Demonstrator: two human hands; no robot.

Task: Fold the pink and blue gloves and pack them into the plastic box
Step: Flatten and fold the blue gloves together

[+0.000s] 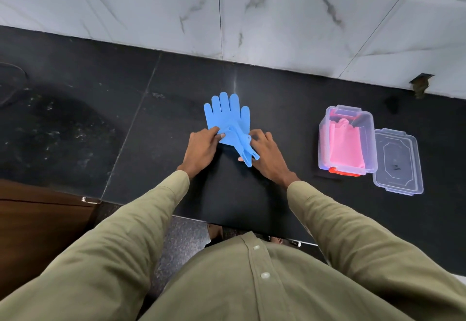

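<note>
Lying flat at the centre of the frame, the bright blue rubber gloves (227, 119) rest on the black polished stone countertop (156, 109), their fingers pointing toward the upper edge of the picture and their cuff end bunched and partly doubled over toward the lower right. The left hand (201, 148) pinches the left edge of the blue material between thumb and fingers, closed on the fold. The right hand (267, 154) presses on the right side of the cuff with its fingers curled over the material; part of the cuff sticks out beneath the palm, and a fingertip shows under it. Both forearms wear olive-green long sleeves (141, 222) that reach up from the bottom of the frame, joined to a buttoned shirt of the same colour.

Right of the hands and well apart from them, the clear rectangular plastic box (325, 129) stands open on the same counter. Folded pink gloves (344, 144) already lie inside it, filling most of its floor. A red clip (344, 171) shows at the near end of the box. Just beside the box on its right, touching or nearly so, the transparent lid (398, 162) lies flat.

White marble-patterned wall tiles (277, 13) fill the upper part of the frame behind the counter. At lower left sits a brown wooden surface (37, 220).
</note>
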